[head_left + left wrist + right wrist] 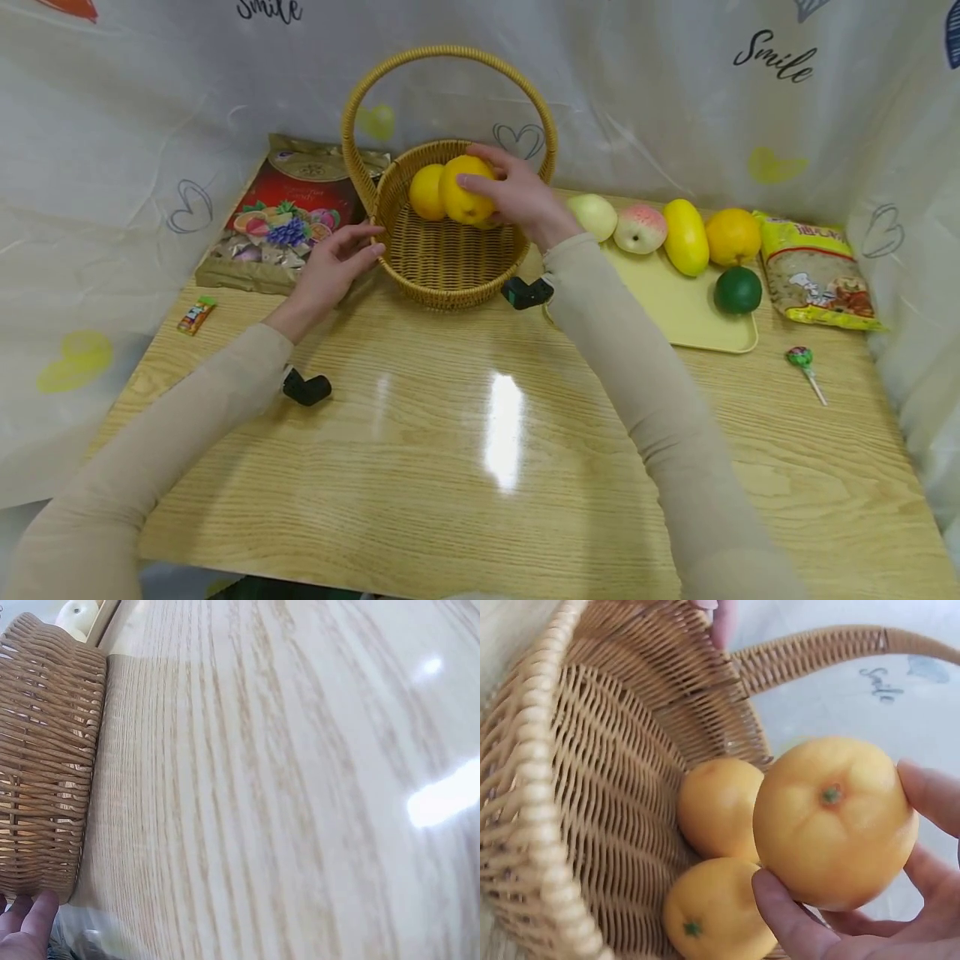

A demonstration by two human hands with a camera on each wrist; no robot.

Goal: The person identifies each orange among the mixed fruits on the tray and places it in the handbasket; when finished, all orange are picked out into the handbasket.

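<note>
My right hand (525,198) holds an orange (836,825) between thumb and fingers, over the inside of a wicker basket (450,296) with a tall arched handle. Two more oranges lie in the basket: one (718,806) against the far wall, and another (716,909) beside it with its green stem end showing. In the head view the held orange partly covers them. At the basket's left rim, near the foot of the handle, my left hand (336,265) grips the edge with its fingertips. The left wrist view catches only a few of its fingers against the weave.
Right of the basket, a yellow tray (675,321) bears a pale fruit (594,217), a peach (640,229), a mango (686,237), an orange (733,237) and a green fruit (738,290). Beyond lie a snack bag (817,271) and a lollipop (801,358). A candy bag (288,217) and small candy (197,316) lie left.
</note>
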